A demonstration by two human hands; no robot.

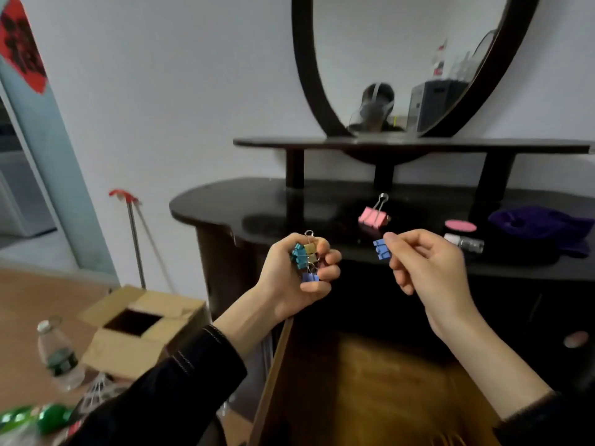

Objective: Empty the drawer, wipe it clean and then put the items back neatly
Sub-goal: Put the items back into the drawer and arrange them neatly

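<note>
- Right fingers (pixel 394 239): thumb and forefinger pinch one blue binder clip (pixel 381 249) by its edge; the other fingers are curled under. The right hand (pixel 428 268) is raised above the front edge of the tabletop (pixel 257 204).
- Left fingers (pixel 331 256): curled round a bunch of small binder clips (pixel 304 255), teal, gold and blue, with one wire handle sticking up. The left hand (pixel 289 278) is level with the right, close by but not touching it.
- Tabletop: a pink binder clip (pixel 373 217) lies beyond the hands. To its right are a pink disc (pixel 460 225) and a small bottle (pixel 465 242) lying on its side. A purple cloth (pixel 541 225) is bunched at the far right.
- Drawer (pixel 370 381): pulled out under the hands. The wooden bottom shows bare where visible; the near end is cut off by the frame.
- Progress, as judged: the drawer's contents appear to be out, either on the tabletop or in the hands. Whether the wipe is done cannot be told; the cloth lies idle.
- Remaining, as judged: the clips, disc and bottle have yet to be laid back in order. If the drawer is not yet wiped, that comes first.
- Floor, left: an open cardboard box (pixel 141 323) and a plastic bottle (pixel 59 355).
</note>
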